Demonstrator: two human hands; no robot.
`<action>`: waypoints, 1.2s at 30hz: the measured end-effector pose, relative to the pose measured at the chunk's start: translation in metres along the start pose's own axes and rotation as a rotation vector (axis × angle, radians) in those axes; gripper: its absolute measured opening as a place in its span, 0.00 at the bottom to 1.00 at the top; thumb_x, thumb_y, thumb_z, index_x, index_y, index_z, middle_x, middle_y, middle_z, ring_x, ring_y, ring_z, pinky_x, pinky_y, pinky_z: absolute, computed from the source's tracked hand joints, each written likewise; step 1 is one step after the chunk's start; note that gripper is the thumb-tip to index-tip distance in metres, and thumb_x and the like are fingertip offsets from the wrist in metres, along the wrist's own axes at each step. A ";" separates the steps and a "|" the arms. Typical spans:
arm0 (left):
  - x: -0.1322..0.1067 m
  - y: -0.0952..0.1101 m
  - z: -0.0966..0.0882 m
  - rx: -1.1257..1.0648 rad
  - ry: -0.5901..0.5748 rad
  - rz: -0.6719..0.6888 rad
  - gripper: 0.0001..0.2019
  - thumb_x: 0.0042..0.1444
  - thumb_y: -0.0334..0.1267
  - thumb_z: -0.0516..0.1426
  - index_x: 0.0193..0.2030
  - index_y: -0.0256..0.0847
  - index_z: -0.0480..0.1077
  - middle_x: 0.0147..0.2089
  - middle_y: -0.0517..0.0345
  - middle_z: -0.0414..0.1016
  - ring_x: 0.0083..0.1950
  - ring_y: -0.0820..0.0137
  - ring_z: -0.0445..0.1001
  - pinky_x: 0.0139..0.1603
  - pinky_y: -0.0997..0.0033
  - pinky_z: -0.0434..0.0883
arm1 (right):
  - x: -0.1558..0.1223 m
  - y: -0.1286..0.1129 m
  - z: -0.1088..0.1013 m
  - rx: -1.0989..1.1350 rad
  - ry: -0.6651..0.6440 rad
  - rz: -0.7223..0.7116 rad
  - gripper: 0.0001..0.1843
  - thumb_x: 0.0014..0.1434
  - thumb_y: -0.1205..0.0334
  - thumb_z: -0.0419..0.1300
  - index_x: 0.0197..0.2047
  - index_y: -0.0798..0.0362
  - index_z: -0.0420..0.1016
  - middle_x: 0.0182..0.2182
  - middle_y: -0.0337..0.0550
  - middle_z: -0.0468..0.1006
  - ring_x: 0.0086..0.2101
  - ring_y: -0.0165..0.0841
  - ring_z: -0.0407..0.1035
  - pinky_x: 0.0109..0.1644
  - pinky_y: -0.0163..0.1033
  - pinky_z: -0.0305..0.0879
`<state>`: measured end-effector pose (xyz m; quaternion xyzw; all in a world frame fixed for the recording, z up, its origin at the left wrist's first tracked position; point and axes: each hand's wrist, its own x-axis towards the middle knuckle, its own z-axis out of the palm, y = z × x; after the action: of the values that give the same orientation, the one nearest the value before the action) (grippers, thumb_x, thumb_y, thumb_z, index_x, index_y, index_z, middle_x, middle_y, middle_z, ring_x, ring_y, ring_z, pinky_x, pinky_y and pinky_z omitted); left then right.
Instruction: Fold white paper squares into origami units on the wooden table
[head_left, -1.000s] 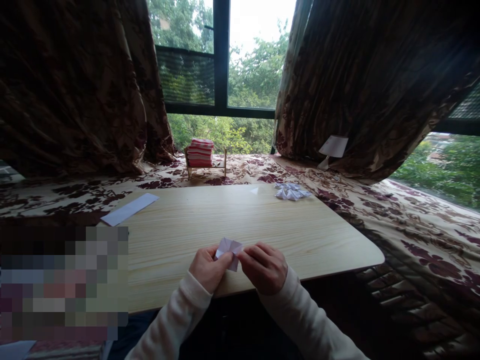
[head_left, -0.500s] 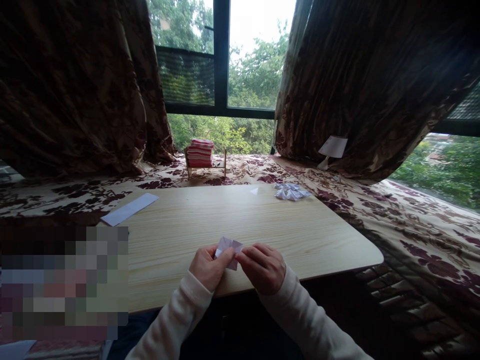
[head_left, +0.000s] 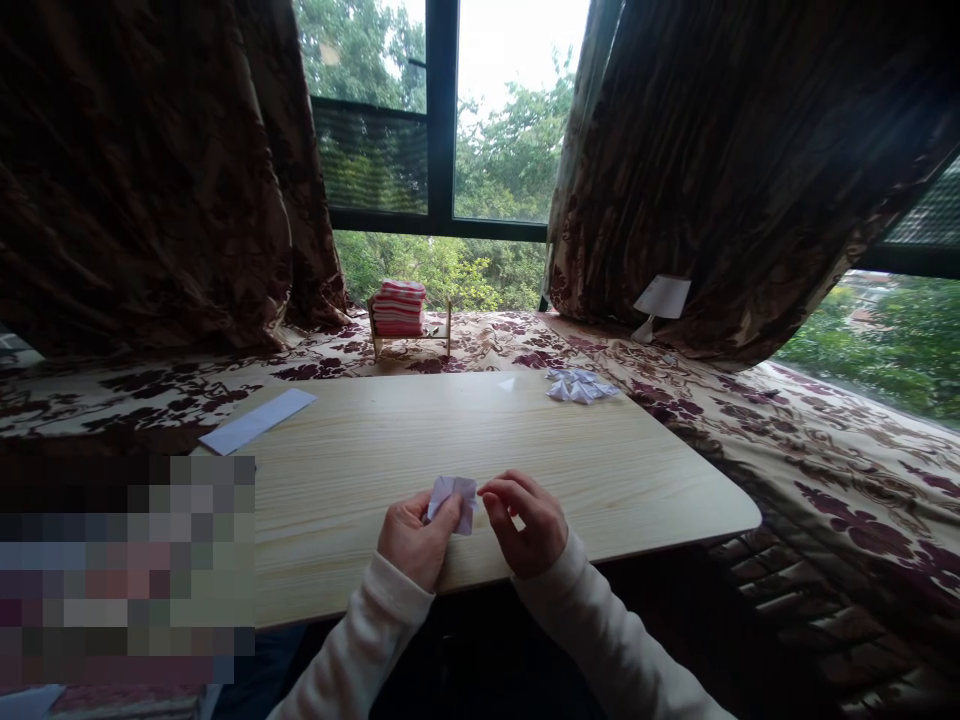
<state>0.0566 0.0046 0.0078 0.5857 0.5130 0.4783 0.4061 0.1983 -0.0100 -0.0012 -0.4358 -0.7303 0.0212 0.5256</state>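
Note:
A small piece of white folded paper [head_left: 465, 512] is pinched in my left hand [head_left: 415, 540], with the thumb lying across its front. Its upper and right edges stick out past my thumb, and the fingers behind it are mostly hidden. Just to the right, my right hand [head_left: 531, 525] is apart from the paper. Its fingers are bent and a little spread, with nothing visible between them. Both hands are above the near edge of the wooden table [head_left: 360, 440].
Several folded white paper pieces [head_left: 581, 387] lie in a pile at the table's far right. A small white triangle [head_left: 508, 384] is left of them. White paper strips [head_left: 259, 421] rest at the far left. Behind are a small rack [head_left: 448, 330] with striped cloths [head_left: 400, 308] and a lamp [head_left: 663, 298].
My right hand has let go of the paper's right side and moved slightly right, its fingers loosening. My left hand still grips the folded paper, now turned a little.

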 end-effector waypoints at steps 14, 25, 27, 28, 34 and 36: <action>-0.004 0.007 -0.003 -0.057 -0.019 0.002 0.14 0.44 0.45 0.56 0.22 0.35 0.73 0.21 0.59 0.71 0.25 0.71 0.66 0.28 0.74 0.62 | 0.000 0.001 0.009 0.018 -0.096 0.076 0.06 0.55 0.65 0.51 0.27 0.53 0.66 0.22 0.37 0.65 0.21 0.26 0.59 0.25 0.32 0.58; -0.002 0.003 -0.004 -0.039 -0.041 0.018 0.15 0.44 0.44 0.55 0.29 0.33 0.75 0.21 0.59 0.70 0.25 0.72 0.64 0.27 0.75 0.61 | -0.001 0.000 0.007 0.052 -0.084 0.092 0.06 0.55 0.66 0.51 0.28 0.53 0.64 0.23 0.37 0.63 0.22 0.26 0.58 0.26 0.32 0.57; -0.002 0.001 -0.004 0.010 -0.029 0.017 0.15 0.43 0.44 0.55 0.30 0.33 0.75 0.20 0.60 0.69 0.24 0.72 0.64 0.26 0.75 0.61 | -0.001 0.000 0.008 0.056 -0.067 0.097 0.05 0.55 0.67 0.51 0.28 0.53 0.64 0.23 0.37 0.64 0.22 0.26 0.58 0.26 0.33 0.57; -0.002 0.000 -0.004 0.025 -0.024 0.014 0.15 0.43 0.43 0.55 0.30 0.33 0.75 0.21 0.60 0.70 0.25 0.72 0.65 0.26 0.75 0.61 | -0.001 -0.001 0.008 0.064 -0.060 0.093 0.04 0.54 0.67 0.51 0.29 0.53 0.65 0.23 0.37 0.64 0.23 0.27 0.59 0.26 0.33 0.58; -0.001 0.001 -0.002 0.032 -0.001 0.004 0.15 0.42 0.42 0.54 0.30 0.33 0.75 0.22 0.60 0.71 0.26 0.71 0.66 0.28 0.75 0.62 | -0.001 0.000 0.009 0.041 -0.065 -0.044 0.15 0.46 0.68 0.57 0.40 0.52 0.66 0.32 0.43 0.69 0.30 0.31 0.64 0.29 0.35 0.63; -0.001 0.002 -0.003 0.019 -0.013 0.014 0.15 0.43 0.42 0.54 0.30 0.33 0.75 0.22 0.61 0.71 0.25 0.71 0.66 0.27 0.76 0.62 | -0.001 0.001 0.009 -0.001 -0.064 -0.058 0.12 0.48 0.70 0.55 0.39 0.52 0.67 0.31 0.43 0.69 0.31 0.31 0.64 0.30 0.35 0.63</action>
<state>0.0545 0.0035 0.0102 0.5963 0.5107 0.4724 0.4005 0.1917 -0.0060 -0.0065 -0.4138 -0.7592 0.0198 0.5020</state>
